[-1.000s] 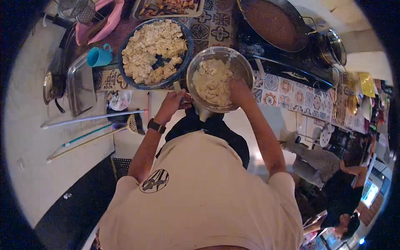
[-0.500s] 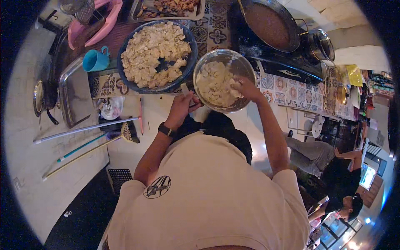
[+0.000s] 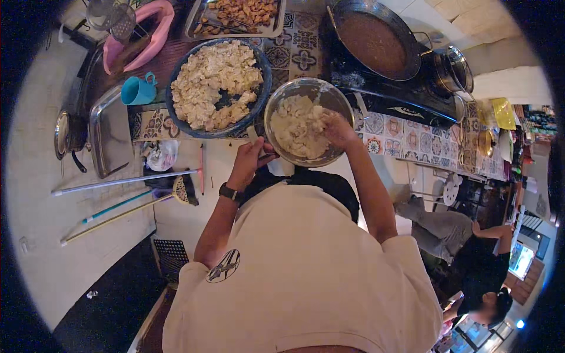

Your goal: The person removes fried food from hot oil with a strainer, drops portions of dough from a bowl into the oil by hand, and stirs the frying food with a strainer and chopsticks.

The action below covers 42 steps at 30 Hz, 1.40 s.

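A round steel bowl point(image 3: 281, 97) with flat side handles stands at the counter's front edge, partly filled with wet, pale, batter-coated food pieces point(image 3: 297, 126). My left hand point(image 3: 250, 160), a dark watch on its wrist, is closed around the bowl's left handle. Inside the bowl, on the right, my right hand point(image 3: 338, 130) has its fingers curled into the coated pieces; the fingertips are partly hidden in batter. Left of the bowl, a wide blue-rimmed tray point(image 3: 176, 112) bears a spread of similar coated pieces point(image 3: 212, 73), with a gap near its front.
A wok point(image 3: 376, 44) of brown liquid sits on the black stove point(image 3: 382, 97). Browned pieces fill a metal tray point(image 3: 276, 26) at the back. Left are a turquoise mug point(image 3: 139, 90) and a steel tray point(image 3: 109, 135). Another person point(image 3: 471, 253) is at the right.
My right hand has shifted slightly left and down within the bowl, still among the pieces. My left hand keeps its hold on the handle. The whole view has tilted a little.
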Available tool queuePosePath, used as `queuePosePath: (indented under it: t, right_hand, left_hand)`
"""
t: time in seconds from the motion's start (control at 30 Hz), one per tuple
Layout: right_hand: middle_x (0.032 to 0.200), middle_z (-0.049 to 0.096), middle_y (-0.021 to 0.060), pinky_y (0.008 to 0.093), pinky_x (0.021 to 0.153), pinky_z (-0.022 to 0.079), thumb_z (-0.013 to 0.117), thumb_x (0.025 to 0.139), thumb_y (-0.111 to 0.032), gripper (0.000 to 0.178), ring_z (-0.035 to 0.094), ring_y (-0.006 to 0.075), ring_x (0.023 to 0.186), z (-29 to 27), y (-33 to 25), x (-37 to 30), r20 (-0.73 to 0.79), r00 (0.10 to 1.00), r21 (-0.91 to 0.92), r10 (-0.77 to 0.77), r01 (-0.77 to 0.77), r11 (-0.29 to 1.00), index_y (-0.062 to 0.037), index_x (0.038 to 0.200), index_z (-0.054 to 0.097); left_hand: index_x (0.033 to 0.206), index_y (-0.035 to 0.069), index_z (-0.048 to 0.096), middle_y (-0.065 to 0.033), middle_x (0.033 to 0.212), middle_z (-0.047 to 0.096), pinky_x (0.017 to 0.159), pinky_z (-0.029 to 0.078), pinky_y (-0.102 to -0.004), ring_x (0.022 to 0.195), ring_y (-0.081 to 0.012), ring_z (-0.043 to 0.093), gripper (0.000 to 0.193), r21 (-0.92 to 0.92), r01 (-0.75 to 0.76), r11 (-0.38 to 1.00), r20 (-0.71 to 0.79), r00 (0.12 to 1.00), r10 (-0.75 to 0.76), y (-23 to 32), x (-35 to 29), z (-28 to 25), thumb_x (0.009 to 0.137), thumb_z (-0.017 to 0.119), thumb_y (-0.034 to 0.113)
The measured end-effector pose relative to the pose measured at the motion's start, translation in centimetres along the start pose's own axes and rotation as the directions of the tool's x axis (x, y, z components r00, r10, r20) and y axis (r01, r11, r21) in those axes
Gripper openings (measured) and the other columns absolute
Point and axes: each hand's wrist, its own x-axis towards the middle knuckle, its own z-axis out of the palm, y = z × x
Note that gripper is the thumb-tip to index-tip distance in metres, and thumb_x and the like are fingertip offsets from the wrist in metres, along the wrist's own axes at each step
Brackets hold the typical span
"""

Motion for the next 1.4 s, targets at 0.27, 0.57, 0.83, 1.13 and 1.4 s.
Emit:
queuePosePath:
  t: [0.27, 0.57, 0.83, 1.13, 1.4]
  right_hand:
    - [0.094, 0.064, 0.0056, 0.0288, 0.068, 0.047, 0.048, 0.088, -0.016, 0.022, 0.057, 0.0140, 0.082, 0.8, -8.4, 1.1, -0.039, 0.956, 0.307, 0.290, -0.265, 0.914, -0.0012, 0.099, 0.061]
    - [0.086, 0.062, 0.0230, 0.0492, 0.078, 0.044, 0.063, 0.071, -0.019, 0.025, 0.058, 0.0390, 0.085, 1.6, -7.1, 1.0, -0.008, 1.000, -0.577, -0.001, -0.004, 0.817, -0.0032, 0.090, 0.065]
    - [0.072, 0.061, 0.0128, 0.0340, 0.070, 0.049, 0.063, 0.075, -0.013, 0.015, 0.062, 0.0253, 0.072, -7.0, -14.3, 2.1, 0.054, 0.983, -0.498, -0.173, 0.176, 0.849, 0.0010, 0.080, 0.062]
    - [0.086, 0.064, 0.0146, 0.0411, 0.064, 0.051, 0.063, 0.076, -0.029, 0.025, 0.062, 0.0337, 0.078, -21.8, -20.5, 7.5, 0.042, 0.995, -0.952, -0.092, 0.068, 0.299, -0.0057, 0.083, 0.065]
    - [0.070, 0.063, 0.0147, 0.0465, 0.059, 0.050, 0.059, 0.071, -0.023, 0.018, 0.062, 0.0351, 0.065, -28.8, -9.5, 10.5, 0.247, 0.965, -0.968, 0.084, 0.250, -0.032, -0.0062, 0.071, 0.066]
  left_hand:
    - [0.086, -0.006, 0.059, -0.0126, 0.087, 0.063, 0.074, 0.056, -0.0308, 0.083, -0.0229, 0.064, 0.040, -0.062, -0.005, 0.998, -0.069, 0.998, 0.000, -0.1, -0.6, 0.1, 0.094, 0.050, 0.032]
    - [0.087, -0.007, 0.056, -0.0142, 0.089, 0.060, 0.076, 0.057, -0.0352, 0.085, -0.0242, 0.063, 0.037, -0.065, -0.044, 0.997, -0.044, 0.998, 0.041, -0.6, -0.9, -0.1, 0.094, 0.049, 0.029]
    - [0.085, -0.004, 0.058, -0.0105, 0.087, 0.061, 0.072, 0.057, -0.0319, 0.081, -0.0251, 0.065, 0.037, -0.084, -0.101, 0.991, 0.002, 0.995, 0.102, -1.2, -0.6, -0.1, 0.094, 0.049, 0.030]
    - [0.085, -0.005, 0.057, -0.0118, 0.087, 0.060, 0.071, 0.057, -0.0326, 0.081, -0.0273, 0.065, 0.037, -0.105, -0.068, 0.992, -0.038, 0.997, 0.064, -1.2, -0.5, 0.2, 0.094, 0.049, 0.030]
    - [0.086, -0.004, 0.059, -0.0135, 0.087, 0.062, 0.082, 0.054, -0.0384, 0.086, -0.0257, 0.063, 0.037, -0.084, -0.100, 0.991, 0.025, 0.994, 0.102, -1.6, -0.6, 0.1, 0.096, 0.046, 0.029]
